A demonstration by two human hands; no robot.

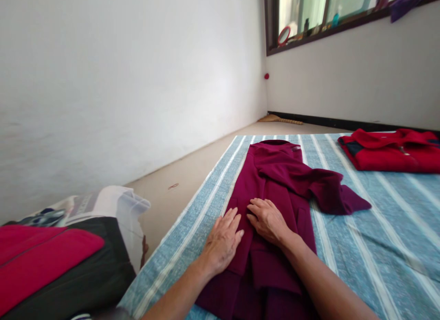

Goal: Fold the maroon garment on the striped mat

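A maroon long-sleeved garment (275, 173) lies folded partway on a blue-and-white striped sheet (371, 246), with one sleeve bent across it and its end sticking out to the right. My left hand (222, 240) rests flat on the garment's left edge, fingers spread. My right hand (268, 221) lies flat on the middle of the garment, just beside my left fingertips. Neither hand grips anything. A folded red garment (392, 150) sits farther away on the sheet, at the right.
At the lower left, a red and black cloth pile (58, 260) stands beside the sheet, with a clear plastic bag (127, 214) behind it. White walls meet a beige floor (192, 159). A broom (280, 119) lies in the far corner, beneath a window (326, 13).
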